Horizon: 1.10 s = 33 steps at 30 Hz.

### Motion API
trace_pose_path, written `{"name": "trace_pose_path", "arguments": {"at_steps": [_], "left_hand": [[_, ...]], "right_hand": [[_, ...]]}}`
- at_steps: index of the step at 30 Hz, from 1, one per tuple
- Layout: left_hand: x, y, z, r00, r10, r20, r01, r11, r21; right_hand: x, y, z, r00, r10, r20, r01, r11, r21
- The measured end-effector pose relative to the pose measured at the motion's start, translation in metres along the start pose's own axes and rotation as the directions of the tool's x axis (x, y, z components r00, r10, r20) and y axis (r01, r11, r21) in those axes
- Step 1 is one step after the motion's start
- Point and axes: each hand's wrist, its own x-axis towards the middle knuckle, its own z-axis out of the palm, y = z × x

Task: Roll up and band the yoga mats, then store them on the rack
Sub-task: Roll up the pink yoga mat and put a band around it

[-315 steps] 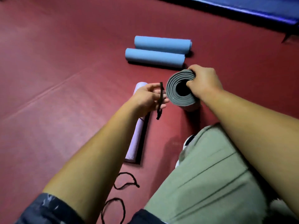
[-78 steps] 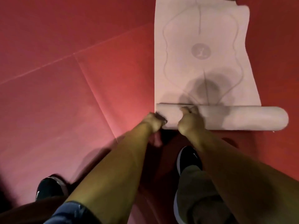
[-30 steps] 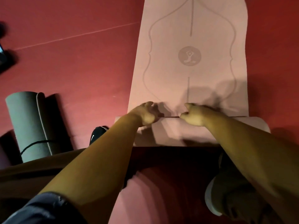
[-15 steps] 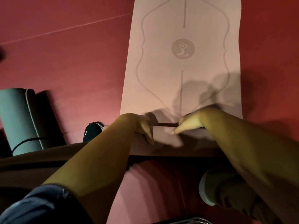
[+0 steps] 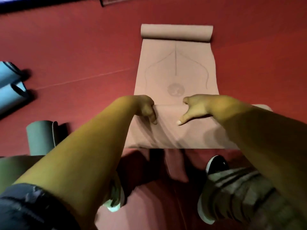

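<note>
Both hands have travelled up the pink yoga mat since half a second ago and now sit just short of its round emblem. The mat's far end, a loose curl, has come into view. The mat lies lengthwise on the red floor, right of the middle, and its near part is turned over into a broad, blurred roll under the hands.

The left hand grasps the far edge of that roll near its left end. Its fingers are curled over the edge and one digit points back down the roll's top. The right hand grasps the same edge beside it, fingers hooked over it and the thumb stretched flat on the roll.

A grey rolled mat lies on the floor to the left, apart from the pink one. Two blue rolled mats now show at the floor's left edge. A black shoe stands just behind the roll's near edge.
</note>
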Motion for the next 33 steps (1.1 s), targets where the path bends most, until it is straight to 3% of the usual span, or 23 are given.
{"name": "trace_pose_path", "arguments": {"at_steps": [4, 7, 13, 16, 21, 28, 33], "left_hand": [[-0.062, 0.016, -0.049, 0.974, 0.083, -0.209, -0.059, 0.991, 0.119], [-0.104, 0.025, -0.07, 0.918, 0.15, -0.368, -0.06, 0.968, 0.245], [-0.15, 0.026, -0.072, 0.839, 0.215, -0.499, -0.048, 0.944, 0.327], [-0.154, 0.018, -0.052, 0.831, 0.215, -0.513, -0.037, 0.942, 0.335], [-0.15, 0.02, -0.031, 0.875, 0.186, -0.447, -0.037, 0.947, 0.32], [-0.142, 0.025, -0.032, 0.859, 0.175, -0.482, 0.006, 0.936, 0.352], [-0.135, 0.025, -0.031, 0.894, 0.156, -0.42, -0.001, 0.938, 0.347]], "right_hand": [[-0.06, -0.003, -0.043, 0.989, -0.056, -0.14, 0.06, 0.998, 0.027], [-0.095, 0.001, -0.066, 0.971, -0.063, -0.232, 0.071, 0.997, 0.028], [-0.136, -0.001, -0.063, 0.917, -0.074, -0.393, 0.071, 0.997, -0.021], [-0.14, -0.003, -0.038, 0.888, -0.1, -0.45, 0.07, 0.994, -0.083], [-0.135, -0.008, -0.015, 0.856, -0.075, -0.512, 0.024, 0.994, -0.107], [-0.131, -0.003, -0.017, 0.895, -0.062, -0.441, 0.029, 0.996, -0.081], [-0.121, -0.001, -0.01, 0.911, -0.094, -0.402, 0.089, 0.996, -0.03]]}}
